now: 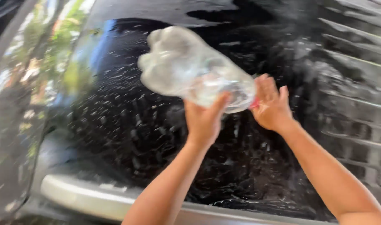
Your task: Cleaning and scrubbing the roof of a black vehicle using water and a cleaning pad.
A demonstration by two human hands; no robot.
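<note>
Head view: left hand [205,121] grips a clear plastic bottle [194,68] near its neck, held tilted over a dark car surface [165,141]; right hand [271,106] is open, fingers at the red cap end. The surface is already wet and flecked with suds, so wetting looks well along; no sign of wiping or drying.

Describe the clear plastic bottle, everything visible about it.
The clear plastic bottle is large, see-through and motion-blurred, with a lobed base. It lies tilted, base up-left, neck down-right, above a wet, dark car surface. The left hand grips it from below near the shoulder; the right hand is at the neck end, where something red or pink shows.
</note>
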